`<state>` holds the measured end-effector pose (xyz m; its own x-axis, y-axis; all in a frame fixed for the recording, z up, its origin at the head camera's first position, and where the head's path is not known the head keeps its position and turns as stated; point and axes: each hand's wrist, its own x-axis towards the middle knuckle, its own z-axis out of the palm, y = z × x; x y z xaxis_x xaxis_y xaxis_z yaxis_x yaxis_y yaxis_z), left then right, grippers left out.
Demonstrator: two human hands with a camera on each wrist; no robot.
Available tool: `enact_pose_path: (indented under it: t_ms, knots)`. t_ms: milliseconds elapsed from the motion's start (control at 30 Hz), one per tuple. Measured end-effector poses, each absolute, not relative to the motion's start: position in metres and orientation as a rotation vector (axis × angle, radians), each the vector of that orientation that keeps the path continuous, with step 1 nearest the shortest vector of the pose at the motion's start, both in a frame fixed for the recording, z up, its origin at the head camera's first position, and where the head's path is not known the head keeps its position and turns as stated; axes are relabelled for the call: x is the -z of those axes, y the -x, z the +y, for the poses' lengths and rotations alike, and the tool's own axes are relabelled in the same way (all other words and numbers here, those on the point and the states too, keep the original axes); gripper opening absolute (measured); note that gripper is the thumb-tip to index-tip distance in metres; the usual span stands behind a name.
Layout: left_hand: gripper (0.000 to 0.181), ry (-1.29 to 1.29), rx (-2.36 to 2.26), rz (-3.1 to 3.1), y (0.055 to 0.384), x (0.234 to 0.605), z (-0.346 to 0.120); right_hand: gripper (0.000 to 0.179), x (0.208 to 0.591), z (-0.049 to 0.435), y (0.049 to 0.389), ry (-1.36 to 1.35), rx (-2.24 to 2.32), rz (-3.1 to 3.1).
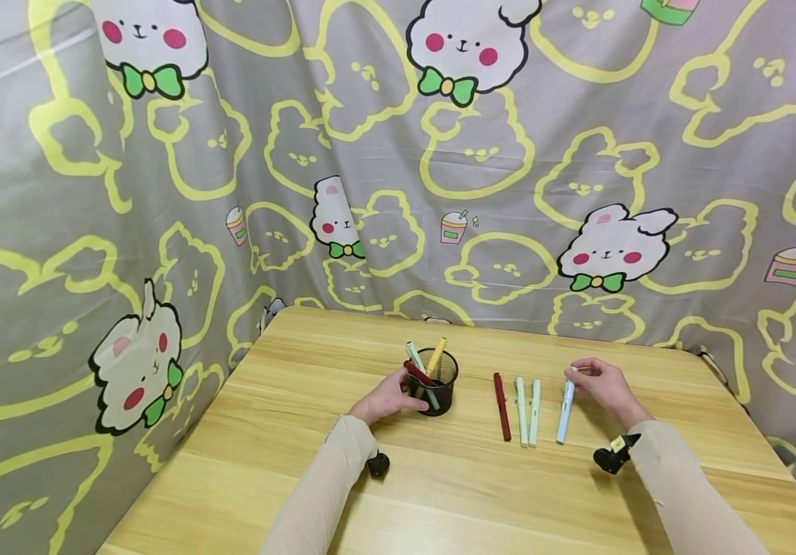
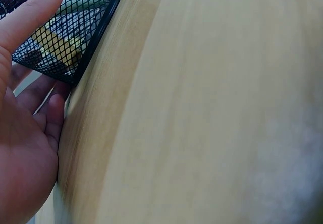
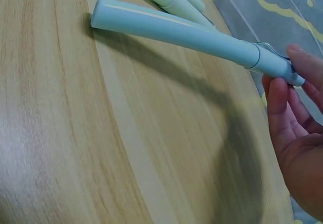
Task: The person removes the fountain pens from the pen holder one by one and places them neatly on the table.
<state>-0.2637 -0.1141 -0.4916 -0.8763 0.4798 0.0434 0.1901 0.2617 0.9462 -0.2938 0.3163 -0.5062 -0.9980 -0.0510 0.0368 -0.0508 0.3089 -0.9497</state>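
My left hand (image 1: 389, 397) grips the side of a black mesh pen cup (image 1: 445, 371), its thumb across the near wall in the left wrist view. Inside the cup lean a yellow pen (image 1: 437, 354), a dark red pen (image 1: 418, 374) and a pale green pen (image 1: 414, 356). At the right, my right hand (image 1: 602, 383) pinches the clip end of a light blue pen (image 3: 176, 32) between thumb and fingers. That end is raised, while the other end is close to the table; whether it touches I cannot tell.
Left of the blue pen, a dark red pen (image 1: 502, 407) and two pale green pens, one (image 1: 522, 412) beside the other (image 1: 534, 412), lie roughly parallel on the wooden table (image 1: 439, 493). A patterned grey curtain (image 1: 384, 154) hangs behind and left of the table.
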Motion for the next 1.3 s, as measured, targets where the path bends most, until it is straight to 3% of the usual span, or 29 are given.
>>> enact_pose_path:
  t_ms: [500,967,1300]
  knots:
    - [0.048,-0.6,-1.639,2.296,0.265,0.492,-0.114,0.052,0.509,0.312,0.295,0.126,1.765,2.509]
    - [0.048,-0.605,-1.677,2.251,0.264,0.491,-0.114,0.05,0.507,0.307,0.295,0.032,1.65,2.536]
    - [0.048,-0.608,-1.673,2.249,0.264,0.492,-0.114,0.043,0.511,0.302,0.294,0.122,1.583,2.599]
